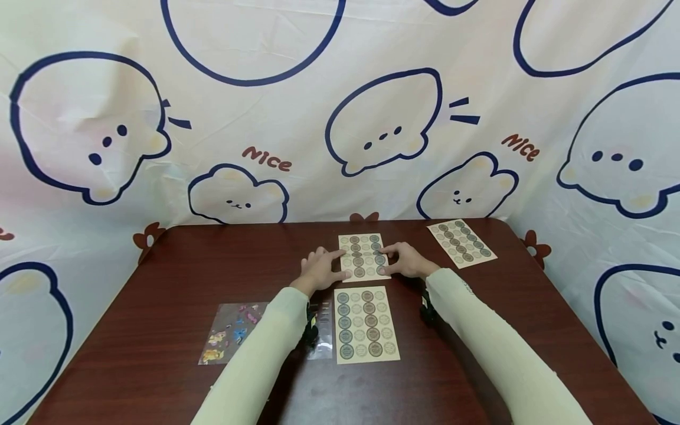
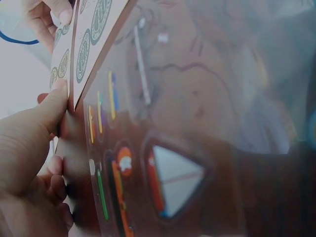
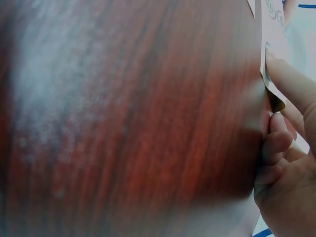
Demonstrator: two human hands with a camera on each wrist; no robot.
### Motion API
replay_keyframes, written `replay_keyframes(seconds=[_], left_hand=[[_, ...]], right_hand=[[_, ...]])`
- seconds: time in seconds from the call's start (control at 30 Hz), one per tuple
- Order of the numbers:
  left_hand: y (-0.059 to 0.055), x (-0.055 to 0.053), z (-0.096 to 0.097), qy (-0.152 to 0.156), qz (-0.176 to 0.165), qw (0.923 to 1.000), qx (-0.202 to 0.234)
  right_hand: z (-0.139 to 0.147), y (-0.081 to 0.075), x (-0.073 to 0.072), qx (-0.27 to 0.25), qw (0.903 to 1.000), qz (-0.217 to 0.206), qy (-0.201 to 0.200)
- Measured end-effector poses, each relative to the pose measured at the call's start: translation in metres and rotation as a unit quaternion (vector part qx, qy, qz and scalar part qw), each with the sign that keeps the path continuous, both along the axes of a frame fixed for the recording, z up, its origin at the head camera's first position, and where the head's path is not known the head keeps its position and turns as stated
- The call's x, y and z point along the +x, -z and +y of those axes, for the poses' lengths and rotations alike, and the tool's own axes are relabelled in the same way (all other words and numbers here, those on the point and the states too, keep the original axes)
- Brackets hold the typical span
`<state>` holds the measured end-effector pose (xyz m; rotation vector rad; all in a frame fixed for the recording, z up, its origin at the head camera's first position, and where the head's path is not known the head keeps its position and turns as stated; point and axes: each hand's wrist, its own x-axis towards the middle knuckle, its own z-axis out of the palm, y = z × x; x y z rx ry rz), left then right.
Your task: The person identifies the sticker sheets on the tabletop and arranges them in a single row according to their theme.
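A cream sheet of round stickers (image 1: pixel 359 256) lies toward the far side of the table between both hands. My left hand (image 1: pixel 317 270) holds its left edge, thumb on the face; in the left wrist view the left thumb (image 2: pixel 52 106) is at the margin, the other fingers partly hidden. From the opposite side, my right hand (image 1: pixel 406 261) grips the right edge. The right wrist view has the right thumb (image 3: pixel 291 81) on top of the sheet (image 3: pixel 273 34), whose near corner bends up. A second sticker sheet (image 1: pixel 366 324) lies flat just nearer.
Another sticker sheet (image 1: pixel 462 243) lies angled at the far right of the brown table (image 1: pixel 180 277). Under the left forearm is a clear plastic bag (image 1: pixel 225 327) with small colourful stickers. A printed cloth (image 1: pixel 308 118) hangs behind and beside the table.
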<state>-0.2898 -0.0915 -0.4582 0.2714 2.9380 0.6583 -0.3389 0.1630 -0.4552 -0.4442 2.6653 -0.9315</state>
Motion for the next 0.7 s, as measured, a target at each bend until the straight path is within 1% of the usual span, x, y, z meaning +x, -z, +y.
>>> replay_keyframes(seconds=[0.17,0.4,0.57,0.7], left_hand=[[-0.0009,-0.0001,0.0003,-0.001,0.003,1.0000,-0.002],[0.0009,-0.0007,0.0029,-0.003,-0.004,1.0000,-0.002],[0.0005,-0.0011,0.0040,0.000,-0.003,1.0000,0.000],[0.0001,-0.0020,0.0048,0.004,0.000,1.0000,0.007]], right_hand=[[-0.0004,-0.0005,0.0012,-0.003,1.0000,0.003,0.004],[0.0014,0.0017,0.0032,-0.017,0.9999,0.002,0.004],[0.0007,0.0015,0.0017,-0.020,0.9998,0.003,0.003],[-0.0004,0.0001,0.0002,-0.017,0.9998,0.006,-0.004]])
